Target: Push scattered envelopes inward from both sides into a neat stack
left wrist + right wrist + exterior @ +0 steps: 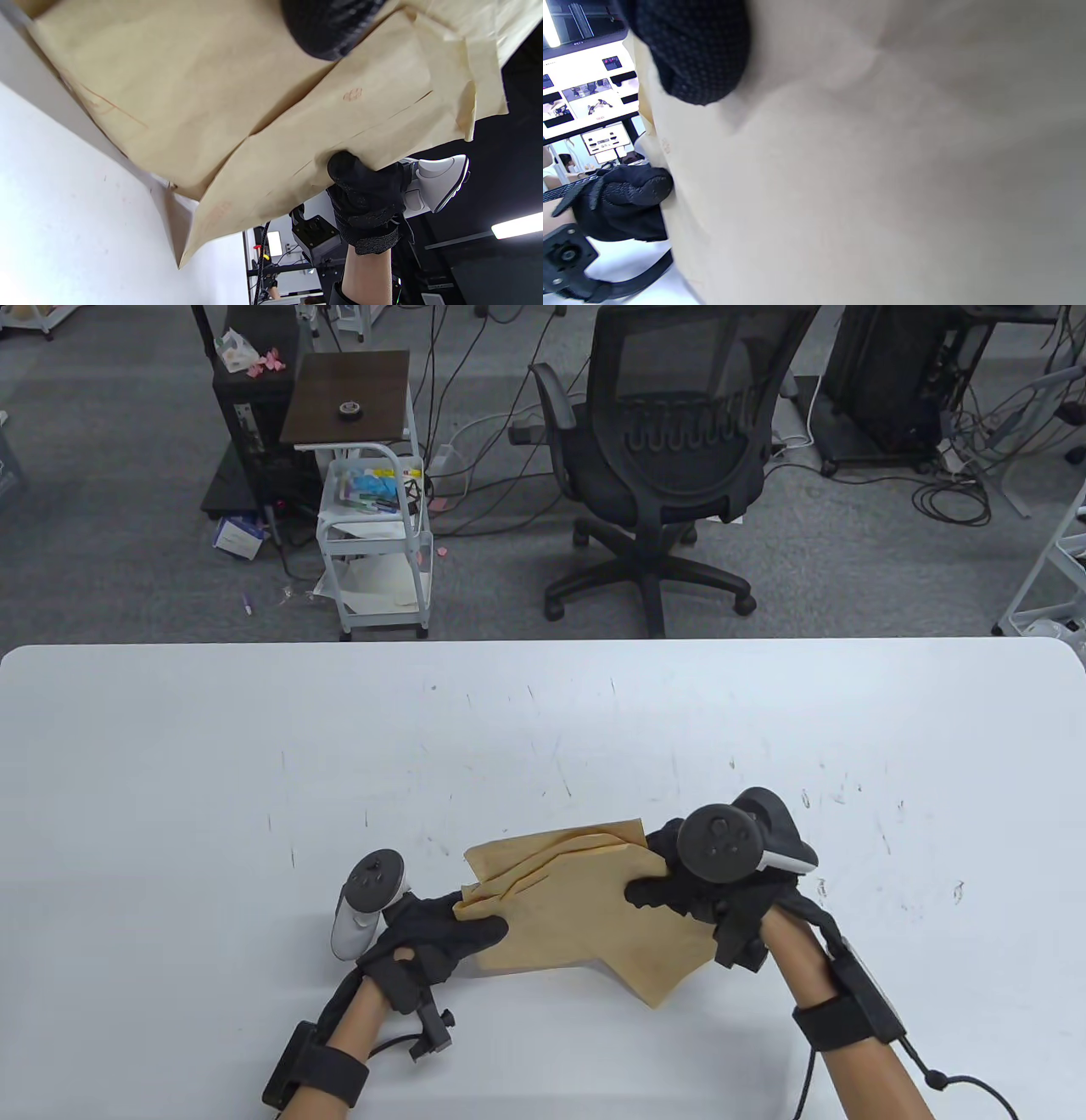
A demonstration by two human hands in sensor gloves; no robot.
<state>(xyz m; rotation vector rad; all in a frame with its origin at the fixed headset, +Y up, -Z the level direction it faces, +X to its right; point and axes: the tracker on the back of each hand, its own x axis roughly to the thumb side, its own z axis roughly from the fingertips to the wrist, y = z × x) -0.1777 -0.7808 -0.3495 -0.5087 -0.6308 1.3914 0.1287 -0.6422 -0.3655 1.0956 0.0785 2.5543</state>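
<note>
Envelopes of tan kraft paper (pixel 585 912), several and overlapping, lie bunched on the near middle of the white worktop (pixel 170 780), fanned rather than square, with one corner jutting toward the near right edge; the left hand in its black sensor glove (pixel 428 937) grips the bundle's left edge, thumb on top and fingers (pixel 335 25) under or against the paper as far as the left wrist view shows, and the right hand (pixel 704 891) grips the right edge in the same way, its thumb (pixel 691 55) pressed on the top sheet; both hands are thus clenched on the paper rather than flat against it. To square the pile well, I judge it best to loosen the pinch, set both palms upright against the opposite edges and press inward evenly; the skewed near corner probably needs turning into line first; uneven pressure risks buckling the already creased far edges.
</note>
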